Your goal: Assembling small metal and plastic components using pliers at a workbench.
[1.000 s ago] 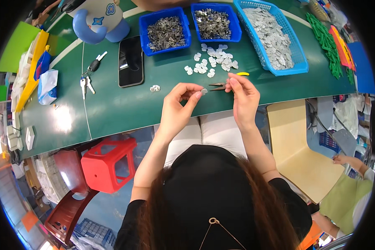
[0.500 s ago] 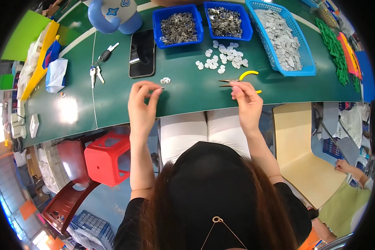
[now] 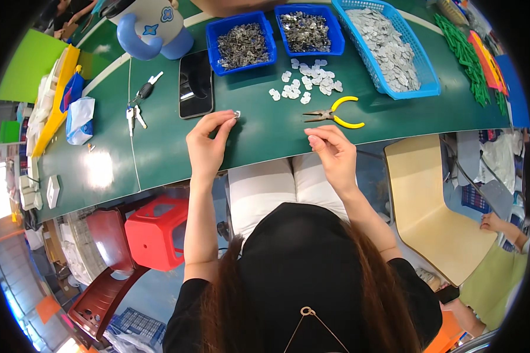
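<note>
My left hand (image 3: 207, 144) is closed over the table near the phone, thumb and forefinger pinching a small whitish-metallic piece (image 3: 237, 114). Opposite it, my right hand (image 3: 335, 157) has its fingertips drawn together at the table's near edge; whether anything tiny is between them is hidden. Just beyond that hand lie needle-nose pliers (image 3: 335, 113) with yellow handles, jaws pointing left. Several flat whitish pieces (image 3: 317, 77) are scattered farther back on the green tabletop (image 3: 265, 141).
Behind the pieces stand two blue bins (image 3: 272, 50) of small metal parts and a light-blue basket (image 3: 436, 88) of whitish pieces. A black phone (image 3: 196, 85), keys (image 3: 136, 115) and a mug (image 3: 159, 29) are left. Another person's hand (image 3: 492, 222) touches the wooden chair (image 3: 441, 235).
The small piece that lay on the table is now in my left fingertips. My right hand has moved left, away from the pliers, which lie in fuller view.
</note>
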Demonstrator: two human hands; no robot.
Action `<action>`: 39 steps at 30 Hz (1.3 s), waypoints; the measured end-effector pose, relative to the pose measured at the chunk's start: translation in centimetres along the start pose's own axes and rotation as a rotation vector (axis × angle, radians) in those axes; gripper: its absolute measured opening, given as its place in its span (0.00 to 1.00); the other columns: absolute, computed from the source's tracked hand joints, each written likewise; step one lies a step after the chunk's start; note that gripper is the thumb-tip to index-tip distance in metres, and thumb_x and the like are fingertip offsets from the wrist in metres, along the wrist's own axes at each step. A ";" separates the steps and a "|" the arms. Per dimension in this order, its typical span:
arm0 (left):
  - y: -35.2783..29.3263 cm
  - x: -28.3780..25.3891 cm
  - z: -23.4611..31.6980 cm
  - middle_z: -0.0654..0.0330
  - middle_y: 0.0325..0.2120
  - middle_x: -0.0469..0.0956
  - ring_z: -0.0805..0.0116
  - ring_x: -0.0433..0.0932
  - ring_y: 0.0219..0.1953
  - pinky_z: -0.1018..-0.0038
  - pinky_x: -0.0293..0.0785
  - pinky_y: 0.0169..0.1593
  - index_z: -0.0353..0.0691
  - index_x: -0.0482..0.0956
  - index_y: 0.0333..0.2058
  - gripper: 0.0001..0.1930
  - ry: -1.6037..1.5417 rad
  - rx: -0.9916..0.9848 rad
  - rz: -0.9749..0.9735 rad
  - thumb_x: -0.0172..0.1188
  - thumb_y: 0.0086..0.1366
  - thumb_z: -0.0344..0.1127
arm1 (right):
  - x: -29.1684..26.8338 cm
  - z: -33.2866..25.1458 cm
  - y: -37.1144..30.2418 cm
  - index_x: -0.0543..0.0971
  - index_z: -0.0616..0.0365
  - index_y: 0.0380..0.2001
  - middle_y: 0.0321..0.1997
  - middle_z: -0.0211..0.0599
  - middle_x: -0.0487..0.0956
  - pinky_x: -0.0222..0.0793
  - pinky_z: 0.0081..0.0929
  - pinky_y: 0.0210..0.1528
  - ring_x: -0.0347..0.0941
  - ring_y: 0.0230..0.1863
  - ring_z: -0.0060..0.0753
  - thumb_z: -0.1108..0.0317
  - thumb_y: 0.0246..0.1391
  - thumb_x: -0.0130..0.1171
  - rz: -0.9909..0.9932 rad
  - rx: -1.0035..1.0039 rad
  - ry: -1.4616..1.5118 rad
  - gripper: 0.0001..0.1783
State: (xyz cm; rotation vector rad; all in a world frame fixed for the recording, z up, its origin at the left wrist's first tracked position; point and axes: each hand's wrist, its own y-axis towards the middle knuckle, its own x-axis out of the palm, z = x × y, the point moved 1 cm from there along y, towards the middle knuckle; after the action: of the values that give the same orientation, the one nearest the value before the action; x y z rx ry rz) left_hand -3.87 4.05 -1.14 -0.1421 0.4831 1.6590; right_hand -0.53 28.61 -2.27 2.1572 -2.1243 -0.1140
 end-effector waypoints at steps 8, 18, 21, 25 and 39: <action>0.1 3.1 3.9 0.52 0.43 0.74 0.71 0.71 0.38 0.81 0.74 0.41 0.28 0.72 0.45 0.13 -1.905 -0.574 -0.345 0.54 0.64 0.30 | -1.3 0.1 0.3 0.79 0.67 0.38 0.37 0.32 0.74 0.66 0.15 0.37 0.69 0.33 0.18 0.75 0.55 0.56 0.060 0.032 0.020 0.09; 0.9 5.6 5.7 0.52 0.41 0.74 0.70 0.71 0.36 0.79 0.75 0.39 0.32 0.75 0.40 0.08 -1.803 -0.780 -0.309 0.55 0.64 0.29 | -3.8 0.1 0.2 0.79 0.68 0.37 0.36 0.32 0.74 0.67 0.16 0.36 0.69 0.31 0.19 0.75 0.54 0.57 0.156 0.068 0.086 0.09; 1.1 4.8 3.8 0.53 0.35 0.78 0.70 0.75 0.32 0.79 0.74 0.38 0.29 0.78 0.38 0.09 -0.943 -0.406 -0.242 0.58 0.61 0.30 | -3.9 -0.3 0.4 0.79 0.68 0.37 0.34 0.33 0.75 0.67 0.17 0.35 0.69 0.30 0.19 0.75 0.54 0.57 0.197 0.097 0.121 0.09; 1.7 1.5 2.1 0.57 0.26 0.81 0.75 0.77 0.26 0.81 0.72 0.35 0.32 0.81 0.32 0.06 0.280 -0.158 -0.043 0.62 0.56 0.28 | -3.8 -0.3 0.4 0.79 0.68 0.37 0.32 0.33 0.75 0.67 0.17 0.34 0.69 0.29 0.20 0.76 0.53 0.57 0.209 0.114 0.149 0.09; 0.5 -0.1 1.7 0.58 0.33 0.79 0.77 0.75 0.28 0.84 0.71 0.34 0.31 0.81 0.34 0.06 -0.177 -0.169 -0.097 0.61 0.57 0.26 | -2.6 0.3 0.9 0.78 0.67 0.42 0.32 0.42 0.80 0.72 0.24 0.35 0.75 0.31 0.28 0.75 0.53 0.57 0.077 0.322 0.551 0.13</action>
State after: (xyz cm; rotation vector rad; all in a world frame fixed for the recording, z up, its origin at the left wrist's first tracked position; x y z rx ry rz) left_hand -4.06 4.56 0.52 -0.1396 0.1993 1.5996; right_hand -1.51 31.21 -2.51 1.9368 -1.9794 0.7837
